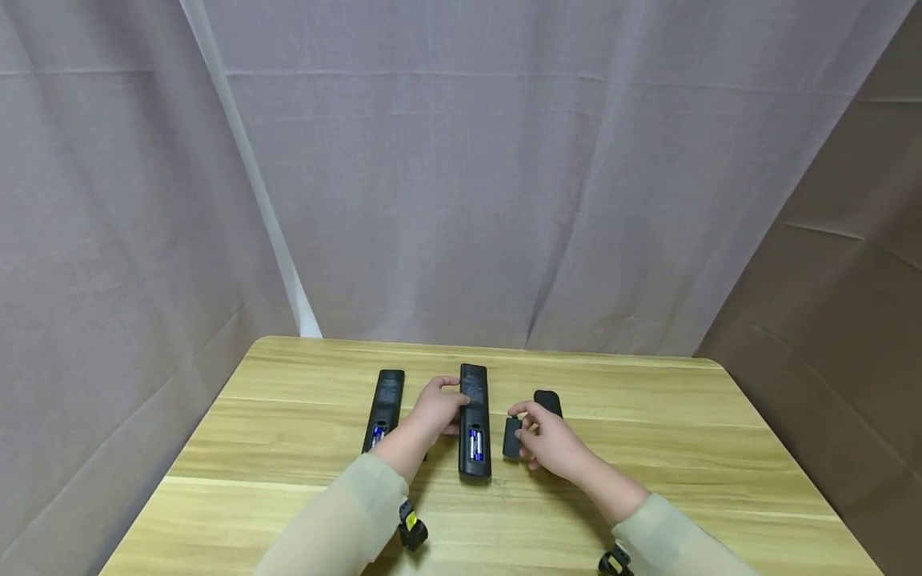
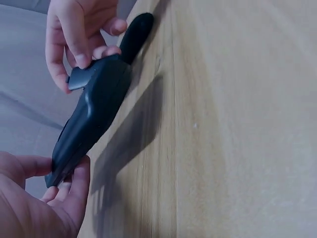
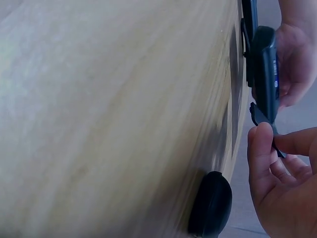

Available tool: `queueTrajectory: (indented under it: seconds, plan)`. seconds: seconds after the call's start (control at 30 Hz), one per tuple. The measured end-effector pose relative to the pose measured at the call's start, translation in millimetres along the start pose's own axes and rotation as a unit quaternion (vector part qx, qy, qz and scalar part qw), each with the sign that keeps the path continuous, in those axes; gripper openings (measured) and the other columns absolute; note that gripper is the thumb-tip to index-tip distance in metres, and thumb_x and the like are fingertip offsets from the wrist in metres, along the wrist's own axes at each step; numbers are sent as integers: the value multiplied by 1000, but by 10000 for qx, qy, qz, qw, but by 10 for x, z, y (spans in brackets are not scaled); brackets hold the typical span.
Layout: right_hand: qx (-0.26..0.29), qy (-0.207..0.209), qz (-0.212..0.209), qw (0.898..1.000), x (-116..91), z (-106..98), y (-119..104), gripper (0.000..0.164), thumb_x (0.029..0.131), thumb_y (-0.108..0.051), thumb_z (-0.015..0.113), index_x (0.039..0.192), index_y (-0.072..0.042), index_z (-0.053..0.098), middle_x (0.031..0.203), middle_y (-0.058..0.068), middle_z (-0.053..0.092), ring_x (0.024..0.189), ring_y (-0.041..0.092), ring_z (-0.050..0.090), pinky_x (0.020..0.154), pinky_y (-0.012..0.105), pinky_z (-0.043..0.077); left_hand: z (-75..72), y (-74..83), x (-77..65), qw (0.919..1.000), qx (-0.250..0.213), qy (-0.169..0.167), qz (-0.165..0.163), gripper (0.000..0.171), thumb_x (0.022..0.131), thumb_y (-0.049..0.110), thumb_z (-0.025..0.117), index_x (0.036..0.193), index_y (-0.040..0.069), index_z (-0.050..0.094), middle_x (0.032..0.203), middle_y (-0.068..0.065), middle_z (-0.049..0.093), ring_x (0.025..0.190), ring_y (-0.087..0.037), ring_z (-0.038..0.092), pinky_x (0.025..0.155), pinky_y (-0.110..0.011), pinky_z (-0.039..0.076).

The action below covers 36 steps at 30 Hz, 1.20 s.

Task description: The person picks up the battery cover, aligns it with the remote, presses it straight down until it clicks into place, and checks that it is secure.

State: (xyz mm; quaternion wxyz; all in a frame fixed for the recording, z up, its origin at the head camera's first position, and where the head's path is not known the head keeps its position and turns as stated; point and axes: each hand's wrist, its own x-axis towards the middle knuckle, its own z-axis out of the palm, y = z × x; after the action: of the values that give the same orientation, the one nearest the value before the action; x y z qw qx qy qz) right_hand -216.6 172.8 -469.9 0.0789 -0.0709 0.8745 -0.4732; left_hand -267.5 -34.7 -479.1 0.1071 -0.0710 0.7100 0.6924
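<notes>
My left hand (image 1: 434, 408) holds a long black remote control (image 1: 474, 392) by its far part, back side up. In the remote's uncovered compartment lie blue and silver batteries (image 1: 476, 445). To the right, my right hand (image 1: 551, 442) pinches a small dark battery cover (image 1: 512, 438) between thumb and fingers, apart from the remote. The left wrist view shows the held remote (image 2: 94, 111) raised above the table, its shadow below. In the right wrist view, the thin cover (image 3: 259, 115) is edge-on beside the remote (image 3: 264, 69).
A second black remote (image 1: 390, 390) lies at the left, batteries showing in its compartment, partly behind my left forearm. Another black rounded device (image 1: 549, 401) lies beyond my right hand, partly hidden by it. Grey curtain (image 1: 432, 200) hangs behind the wooden table (image 1: 670, 448).
</notes>
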Motion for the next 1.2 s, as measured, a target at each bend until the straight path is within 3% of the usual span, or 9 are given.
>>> queueTrajectory:
  seconds: [0.47,1.2]
  plan:
    - [22,21,-91,10000,15,-9,23,31,96,2,59,125,-7,56,90,9,50,66,22,60,47,35,53,-41,74,-164,9997,-210,-63,-67,49,92,7,65,138,10,49,109,-15,65,83,-25,68,62,-33,58]
    - [329,5,-271,9991,3,-124,-98,33,98,4,54,130,-4,55,92,11,51,72,30,61,49,39,54,-78,53,-143,9994,-315,-96,-56,50,93,7,64,140,10,47,114,-18,63,92,-29,67,70,-39,60]
